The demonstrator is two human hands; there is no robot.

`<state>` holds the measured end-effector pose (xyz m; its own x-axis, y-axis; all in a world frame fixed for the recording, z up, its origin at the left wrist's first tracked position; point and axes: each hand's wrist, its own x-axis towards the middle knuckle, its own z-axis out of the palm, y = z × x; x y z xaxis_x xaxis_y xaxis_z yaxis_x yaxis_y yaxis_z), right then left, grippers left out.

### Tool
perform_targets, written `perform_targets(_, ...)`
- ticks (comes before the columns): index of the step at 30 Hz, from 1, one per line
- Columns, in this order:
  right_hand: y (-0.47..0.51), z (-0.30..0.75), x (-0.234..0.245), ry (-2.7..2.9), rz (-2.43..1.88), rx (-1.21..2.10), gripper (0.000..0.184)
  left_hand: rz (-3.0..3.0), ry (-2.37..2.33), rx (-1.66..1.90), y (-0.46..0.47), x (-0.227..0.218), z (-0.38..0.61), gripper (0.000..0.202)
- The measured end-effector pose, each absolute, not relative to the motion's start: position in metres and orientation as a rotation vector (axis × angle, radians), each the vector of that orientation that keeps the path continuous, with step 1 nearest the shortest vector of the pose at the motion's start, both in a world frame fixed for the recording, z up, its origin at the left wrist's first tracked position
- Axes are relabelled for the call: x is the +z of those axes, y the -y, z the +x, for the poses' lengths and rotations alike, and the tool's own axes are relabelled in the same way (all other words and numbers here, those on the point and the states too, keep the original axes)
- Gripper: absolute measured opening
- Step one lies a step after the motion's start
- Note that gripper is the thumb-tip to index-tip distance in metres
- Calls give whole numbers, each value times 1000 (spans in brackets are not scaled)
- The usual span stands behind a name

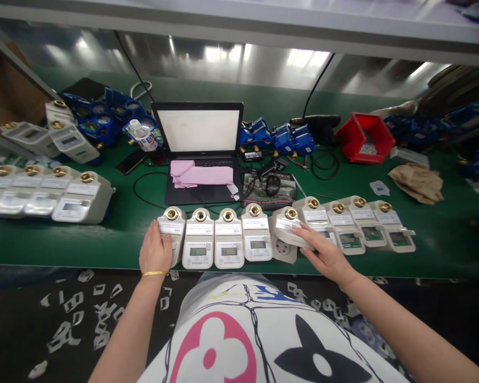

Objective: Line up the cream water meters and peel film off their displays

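A row of white meters with brass ports and small displays runs along the bench's front edge. My left hand [155, 250] wraps round the leftmost white meter [172, 225], fingers along its left side and thumb across its front. Toward the right, my right hand [326, 254] grips a tilted white meter [288, 225], whose lower end is lifted and shows a round part beneath. Between my hands stand three meters [229, 243] with lit displays. Right of my right hand, several meters [350, 240] have their flaps up and green boards exposed.
Behind the row sits an open laptop [201, 133] with pink paper [203, 174] on its keyboard. Further white meters [77, 194] stand left. Blue meters [283, 139], a bottle [144, 137], a red bin [365, 139] and cables lie around. Scraps [69, 322] litter the floor.
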<state>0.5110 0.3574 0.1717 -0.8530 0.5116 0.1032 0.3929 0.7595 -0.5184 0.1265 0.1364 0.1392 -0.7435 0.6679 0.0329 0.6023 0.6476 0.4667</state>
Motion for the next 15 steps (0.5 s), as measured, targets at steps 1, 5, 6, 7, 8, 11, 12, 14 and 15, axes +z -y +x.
perform_targets(1,-357,512,172,2730,-724,697,46,1018,-2708,668,-137,138,127,60)
perform_targets(5,-355,513,174,2772,-752,637,47,928,-2677,641,-137,140,127,60)
perform_targets(6,-355,513,174,2779,-758,631,46,974,-2677,624,-136,141,127,63)
perform_targets(7,-355,514,175,2787,-765,627,46,1045,-2676,595,-135,141,128,67)
perform_targets(8,-355,514,175,2796,-772,626,46,1125,-2670,555,-134,141,129,72)
perform_targets(11,-354,514,175,2818,-779,635,45,1263,-2646,428,-131,142,132,79)
perform_targets(12,-354,514,175,2822,-778,639,45,1266,-2641,407,-130,142,133,77)
perform_targets(14,-354,514,175,2830,-781,644,45,1251,-2607,444,-128,144,132,71)
perform_targets(15,-354,514,174,2835,-784,644,45,1239,-2565,508,-127,145,130,69)
